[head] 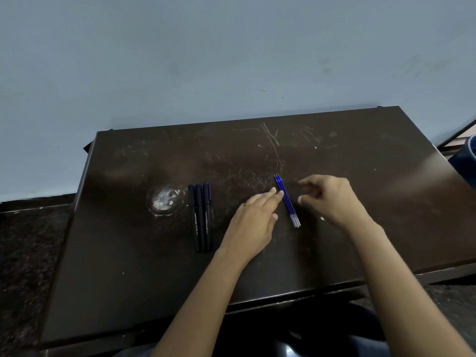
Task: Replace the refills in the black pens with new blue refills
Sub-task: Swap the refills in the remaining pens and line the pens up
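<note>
Three black pens (pixel 201 217) lie side by side on the dark table (pixel 128 279), left of centre, caps pointing away from me. A small bundle of blue refills (pixel 286 200) lies at the table's middle, slanting from far left to near right. My left hand (pixel 253 222) lies flat with its fingers stretched out, the fingertips touching the left side of the refills. My right hand (pixel 332 199) hovers just right of the refills with fingers loosely curled and apart, holding nothing.
A worn, pale round patch (pixel 164 199) marks the tabletop left of the pens. Scratches cover the far middle of the table. A grey wall stands behind the table. A blue object (pixel 467 155) shows at the right edge, beyond the table.
</note>
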